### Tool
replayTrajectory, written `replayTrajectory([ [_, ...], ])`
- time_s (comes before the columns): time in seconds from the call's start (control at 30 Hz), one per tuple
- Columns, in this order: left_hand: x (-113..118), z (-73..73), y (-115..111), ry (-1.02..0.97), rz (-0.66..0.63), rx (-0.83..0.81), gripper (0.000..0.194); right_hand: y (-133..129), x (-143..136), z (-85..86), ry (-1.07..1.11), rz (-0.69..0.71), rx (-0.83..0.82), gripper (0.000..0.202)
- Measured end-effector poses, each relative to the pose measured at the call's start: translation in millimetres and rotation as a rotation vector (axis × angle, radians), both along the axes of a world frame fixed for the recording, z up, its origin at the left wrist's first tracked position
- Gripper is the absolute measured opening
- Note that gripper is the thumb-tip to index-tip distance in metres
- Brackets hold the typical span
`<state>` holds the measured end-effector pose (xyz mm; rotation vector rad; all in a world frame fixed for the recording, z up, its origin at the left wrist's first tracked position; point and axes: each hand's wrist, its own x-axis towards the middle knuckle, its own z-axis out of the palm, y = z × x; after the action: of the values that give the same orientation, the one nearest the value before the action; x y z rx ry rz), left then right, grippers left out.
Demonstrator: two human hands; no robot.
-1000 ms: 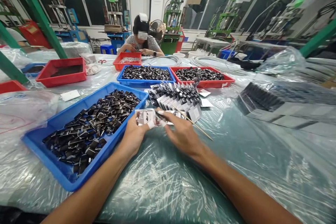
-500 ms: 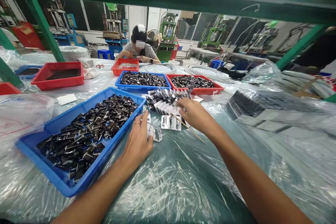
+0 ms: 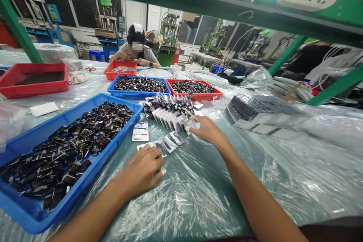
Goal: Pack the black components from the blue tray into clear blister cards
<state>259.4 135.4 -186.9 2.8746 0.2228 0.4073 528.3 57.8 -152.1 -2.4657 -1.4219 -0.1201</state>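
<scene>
My left hand [image 3: 146,168] lies palm down over small flat packs, its fingertips on a pack [image 3: 150,145] and its thumb apart. Beside it, another pack [image 3: 172,141] with dark pieces inside lies tilted on the plastic sheet. A white-edged pack [image 3: 140,131] rests near the blue tray. My right hand [image 3: 208,128] is closed around a thin wooden stick [image 3: 190,113], whose tip points at a row of overlapping packs [image 3: 170,113]. The fingertips of that hand are at the row's right end; whether they also pinch a pack I cannot tell.
A large blue tray [image 3: 61,204] of black pieces stands at left. Behind the row are a blue tray [image 3: 141,95] and a red tray [image 3: 195,96]. Stacked packs [image 3: 255,115] lie at right under plastic. A person [image 3: 136,47] works opposite. A green beam [image 3: 181,2] crosses overhead.
My left hand has come nearer and lower, over the loose packs, which lie differently. My right hand remains by the row, with the stick now pointing toward it. The view has shifted right.
</scene>
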Motion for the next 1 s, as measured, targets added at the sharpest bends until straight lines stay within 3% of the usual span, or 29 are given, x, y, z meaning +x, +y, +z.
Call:
replayTrajectory([
  [0.1,0.5,-3.2,2.4,0.014,0.065,-0.007,0.012,1.0,1.6,-10.2,0.041,-0.068,-0.079,0.066],
  [0.2,-0.1,-5.7,8.8,-0.053,0.113,-0.009,0.027,-1.6,6.0,-5.8,0.023,-0.15,-0.058,0.044],
  [0.27,-0.9,-5.0,12.7,-0.11,0.131,-0.026,0.028,-6.8,8.3,4.9,-0.027,-0.194,-0.002,0.031],
  [0.33,-1.6,-1.7,16.6,-0.18,0.181,-0.053,0.024,-13.1,3.4,16.6,-0.075,-0.148,0.118,0.03],
  [0.37,-1.9,1.0,18.9,-0.23,0.229,-0.075,0.021,-15.8,-2.9,21.1,-0.073,-0.065,0.19,0.031],
  [0.43,-2.9,7.6,24.5,-0.373,0.359,-0.147,0.017,-19.5,-21.5,25.5,0.002,0.234,0.275,0.034],
  [0.5,-5.2,15.3,30.2,-0.55,0.492,-0.242,0.018,-20.5,-42.0,24.0,0.101,0.587,0.208,0.039],
  [0.57,-9.8,22.2,33.8,-0.637,0.528,-0.31,0.017,-20.0,-57.0,19.8,0.157,0.759,0.07,0.049],
  [0.67,-20.7,27.9,34.2,-0.369,0.298,-0.308,0.02,-20.0,-64.4,15.0,0.173,0.636,0.067,0.049],
  [0.73,-28.4,28.3,32.5,-0.09,0.127,-0.295,0.04,-21.7,-64.7,14.4,0.21,0.518,0.205,0.029],
  [0.8,-33.3,26.8,30.4,0.087,0.071,-0.291,0.058,-23.3,-67.3,15.2,0.335,0.461,0.344,0.021],
  [0.9,-30.7,22.8,24.7,0.159,0.083,-0.25,0.052,-21.2,-78.7,15.8,0.781,0.426,0.521,0.042],
  [1.0,-17.7,16.8,12.8,0.136,0.079,-0.128,0.044,-13.0,-94.1,12.0,1.327,0.409,0.635,0.049],
])
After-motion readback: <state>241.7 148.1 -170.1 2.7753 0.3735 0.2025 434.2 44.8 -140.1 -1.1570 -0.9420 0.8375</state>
